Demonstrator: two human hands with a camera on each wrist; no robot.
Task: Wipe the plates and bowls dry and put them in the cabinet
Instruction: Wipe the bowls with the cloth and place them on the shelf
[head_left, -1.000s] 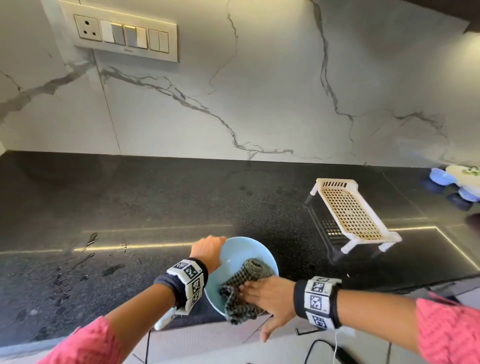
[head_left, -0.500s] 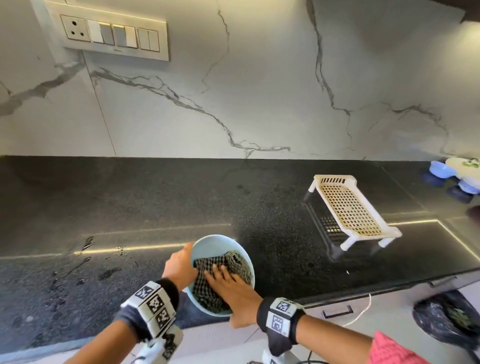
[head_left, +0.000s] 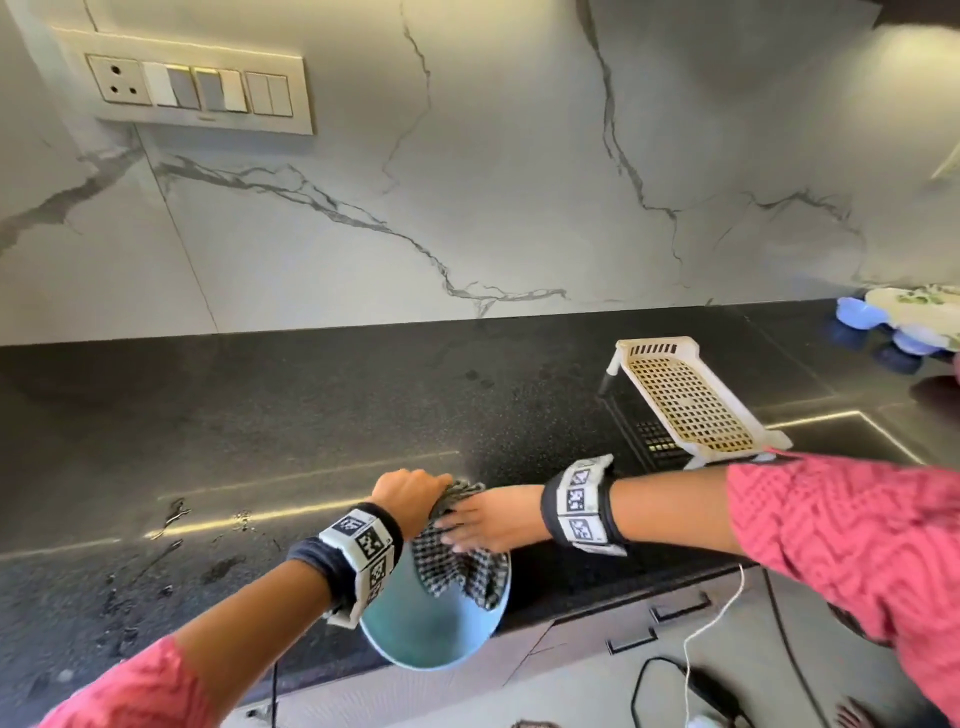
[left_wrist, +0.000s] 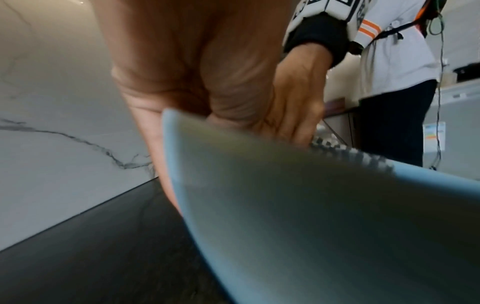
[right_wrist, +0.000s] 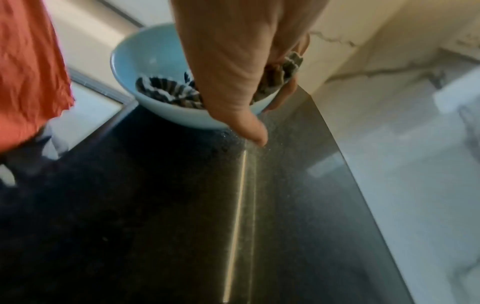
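Note:
A light blue bowl (head_left: 431, 634) hangs over the counter's front edge, tipped so its opening faces right. My left hand (head_left: 410, 493) grips its far rim, over a corner of the cloth. The black-and-white checked cloth (head_left: 457, 566) lies inside the bowl. My right hand (head_left: 488, 519) presses on it with fingers stretched flat. The left wrist view shows the bowl's outer wall (left_wrist: 324, 226) close up, with the right hand (left_wrist: 293, 102) behind it. In the right wrist view the cloth (right_wrist: 166, 90) is bunched in the bowl (right_wrist: 145, 61) under my right hand (right_wrist: 233, 61).
A cream drying rack (head_left: 685, 410) stands on the black counter (head_left: 260, 415) to the right. Blue bowls (head_left: 852, 312) and a white plate (head_left: 914, 306) sit at the far right. Water drops (head_left: 171, 519) mark the counter's left. Another person (left_wrist: 389, 61) stands close on the right.
The bowl has tipped over so its outside faces me. My right hand slid the cloth up to the far rim, beside the left hand. The left hand kept its hold.

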